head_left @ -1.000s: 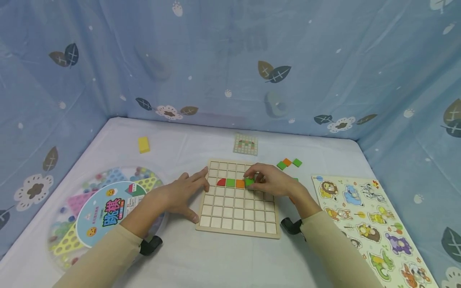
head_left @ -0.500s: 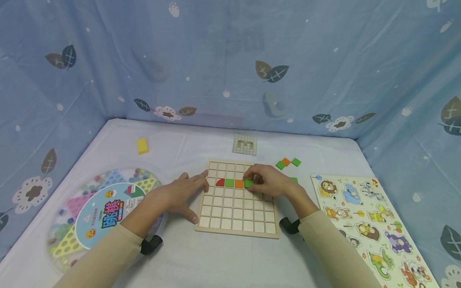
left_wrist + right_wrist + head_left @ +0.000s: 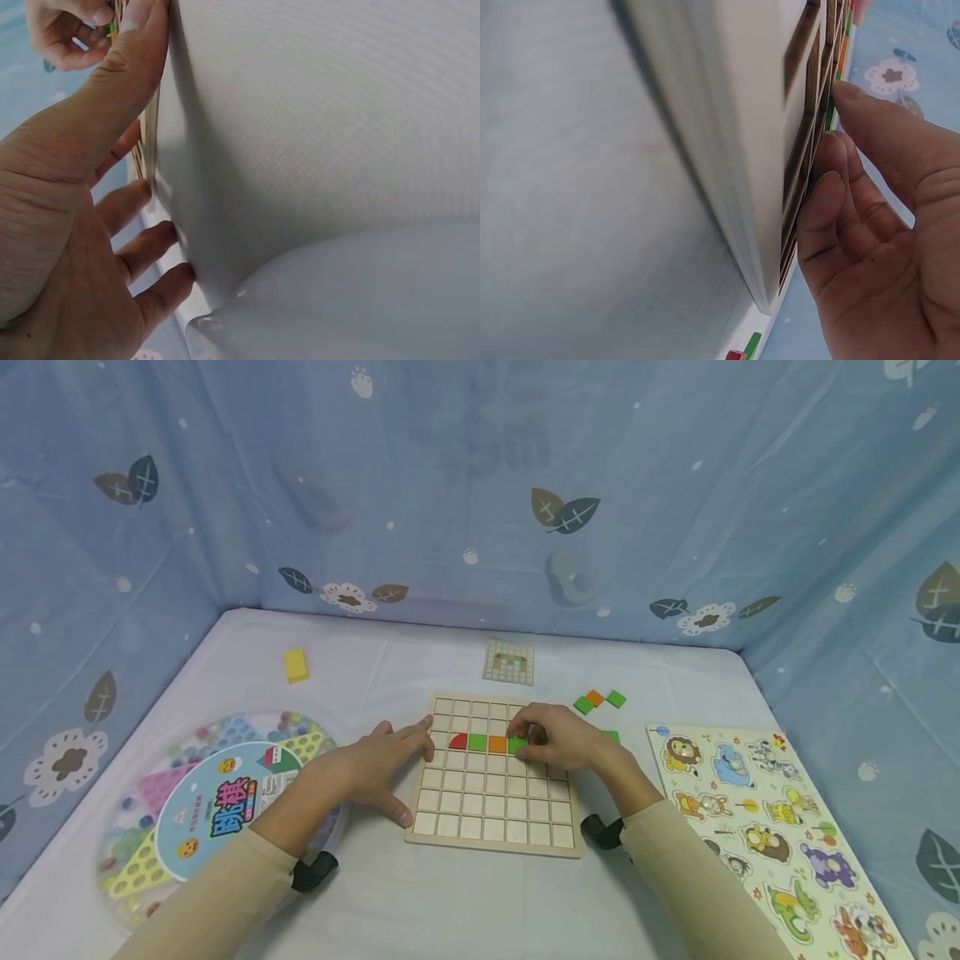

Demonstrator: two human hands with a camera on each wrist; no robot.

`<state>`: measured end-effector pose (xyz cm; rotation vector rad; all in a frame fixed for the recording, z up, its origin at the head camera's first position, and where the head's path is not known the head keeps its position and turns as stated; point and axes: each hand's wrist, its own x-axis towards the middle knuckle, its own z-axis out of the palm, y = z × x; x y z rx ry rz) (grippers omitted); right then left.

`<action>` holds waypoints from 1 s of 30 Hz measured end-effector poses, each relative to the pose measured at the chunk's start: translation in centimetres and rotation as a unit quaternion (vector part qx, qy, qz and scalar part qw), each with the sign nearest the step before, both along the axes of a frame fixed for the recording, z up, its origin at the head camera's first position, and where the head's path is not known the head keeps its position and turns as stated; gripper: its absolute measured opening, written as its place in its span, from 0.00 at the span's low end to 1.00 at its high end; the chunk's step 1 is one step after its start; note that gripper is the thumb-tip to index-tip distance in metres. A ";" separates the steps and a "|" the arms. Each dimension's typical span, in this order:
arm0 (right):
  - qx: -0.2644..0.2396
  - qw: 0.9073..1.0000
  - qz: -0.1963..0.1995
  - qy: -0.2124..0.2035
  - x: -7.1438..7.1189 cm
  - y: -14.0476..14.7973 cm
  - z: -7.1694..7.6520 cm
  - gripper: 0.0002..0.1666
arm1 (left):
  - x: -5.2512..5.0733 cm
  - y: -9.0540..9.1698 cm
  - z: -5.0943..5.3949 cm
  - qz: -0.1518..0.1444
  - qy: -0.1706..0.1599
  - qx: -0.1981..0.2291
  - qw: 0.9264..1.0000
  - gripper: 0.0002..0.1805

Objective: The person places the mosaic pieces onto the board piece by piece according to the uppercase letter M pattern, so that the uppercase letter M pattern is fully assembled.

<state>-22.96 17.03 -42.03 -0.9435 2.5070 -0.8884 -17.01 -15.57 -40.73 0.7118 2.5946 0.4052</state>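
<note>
A wooden grid board (image 3: 475, 801) holds a row of a red quarter-round tile (image 3: 459, 742), a green tile (image 3: 477, 742), an orange tile (image 3: 498, 744) and another green tile (image 3: 517, 745). My right hand (image 3: 558, 735) has its thumb and fingertips on that last green tile, at its edges. From the right wrist view, the thumb of my right hand (image 3: 892, 202) meets the green tile, with the other fingers curled beside the board. Fingers spread, my left hand (image 3: 378, 767) rests along the board's left edge; the left wrist view shows the same left hand (image 3: 82, 210) there.
Behind the board lies a small pattern card (image 3: 509, 662). Several loose tiles, one an orange tile (image 3: 595, 697), are to its right. An animal puzzle board (image 3: 757, 835) lies at the right, a round game box (image 3: 217, 810) at the left, and a yellow block (image 3: 296, 665) farther back.
The green tile under my right fingers, slightly raised before, now lies flatter in its cell. My left hand has stayed at the board's edge, and the head view has shifted slightly.
</note>
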 end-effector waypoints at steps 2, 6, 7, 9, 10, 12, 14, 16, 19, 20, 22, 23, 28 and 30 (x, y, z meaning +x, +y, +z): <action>-0.001 1.000 0.000 -0.001 0.0 0.1 0.0 0.15 | 0.0 0.0 0.0 -0.001 -0.001 0.001 1.000 0.46; -0.007 1.000 -0.003 -0.008 0.1 0.3 0.2 0.15 | 0.1 0.0 0.1 0.005 -0.003 -0.002 1.000 0.45; -0.009 1.000 -0.003 -0.011 0.1 0.3 0.3 0.15 | 0.1 0.0 0.1 0.007 -0.004 -0.002 1.000 0.45; -0.013 1.000 -0.004 -0.016 0.2 0.5 0.4 0.15 | 0.1 0.0 0.2 0.011 -0.007 -0.004 1.000 0.45; -0.016 1.000 -0.005 -0.019 0.2 0.7 0.4 0.15 | 0.1 -0.1 0.2 0.012 -0.007 -0.005 1.000 0.45; -0.023 0.999 -0.008 -0.025 0.4 1.0 0.6 0.16 | 0.1 -0.1 0.3 0.010 -0.007 -0.004 1.000 0.45; -0.027 0.999 -0.012 -0.029 0.6 1.3 0.6 0.16 | 0.1 -0.1 0.3 0.008 -0.006 -0.006 1.000 0.45; -0.027 0.999 -0.020 -0.032 0.7 1.7 0.7 0.16 | 0.1 0.0 0.3 0.004 -0.006 -0.004 1.000 0.45; -0.025 0.999 -0.025 -0.031 0.9 2.3 0.7 0.15 | 0.1 0.0 0.2 0.002 -0.006 -0.003 1.000 0.45; -0.026 0.999 -0.027 -0.031 1.0 2.5 0.8 0.15 | 0.1 0.0 0.3 0.000 -0.004 -0.001 1.000 0.45; -0.031 0.999 -0.026 -0.029 1.0 2.9 1.0 0.14 | 0.1 0.0 0.2 0.000 -0.005 0.000 1.000 0.45; -0.036 0.999 -0.023 -0.026 1.0 3.1 1.1 0.14 | 0.1 0.1 0.2 0.001 -0.005 0.000 1.000 0.45; -0.038 0.999 -0.024 -0.015 0.9 4.2 1.7 0.15 | 0.1 0.1 0.2 0.005 -0.007 -0.004 1.000 0.45; -0.029 0.999 -0.028 -0.009 0.9 4.6 1.8 0.15 | 0.1 0.1 0.2 0.007 -0.008 -0.007 1.000 0.45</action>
